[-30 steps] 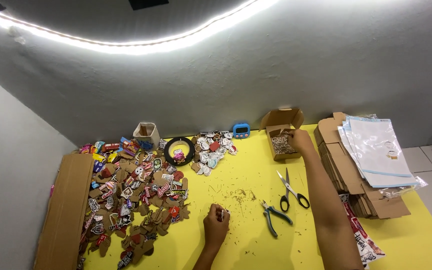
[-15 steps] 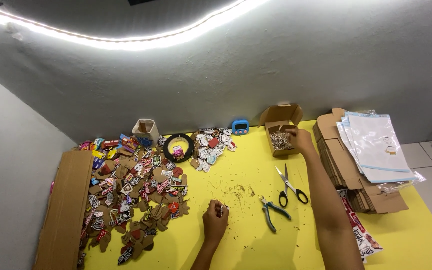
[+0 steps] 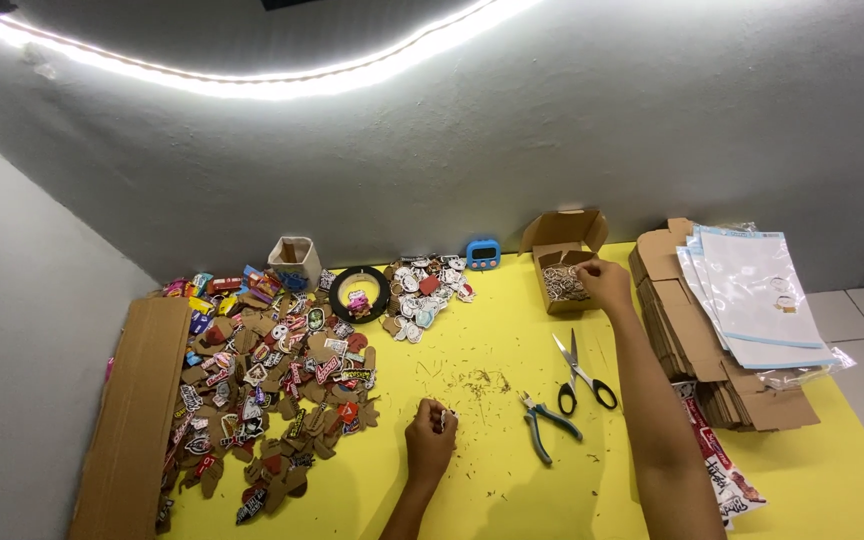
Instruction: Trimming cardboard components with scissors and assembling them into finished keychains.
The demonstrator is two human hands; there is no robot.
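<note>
Currently, as I read the head view:

Left hand (image 3: pixel 431 440): resting on the yellow table (image 3: pixel 472 350) near its front edge, fingers curled together on a small item (image 3: pixel 444 413) I cannot identify.

Right hand (image 3: pixel 604 283): stretched to the small open box (image 3: pixel 562 272) at the back edge, fingertips pinched together at the box rim, over the metal rings (image 3: pixel 559 285) inside. I cannot tell whether a ring is gripped.

Tools: scissors (image 3: pixel 581 372) and pliers (image 3: pixel 546 425) lie between the two arms, untouched.

Left side: cardboard cutouts and stickers (image 3: pixel 262 380) spread toward the left edge; tape roll (image 3: pixel 360 293) and blue timer (image 3: pixel 483 253) near the back edge.

Right edge: flat cardboard stack (image 3: pixel 697 350) with plastic bags (image 3: pixel 752 300) on top.

Risk 1: in my judgement the rings look tangled, so lifting one may drag others onto the table.

Risk 2: the light box may tip or slide if the hand snags its rim.

Risk 3: the forearm passes just above the scissors; lowering it could knock them.
</note>
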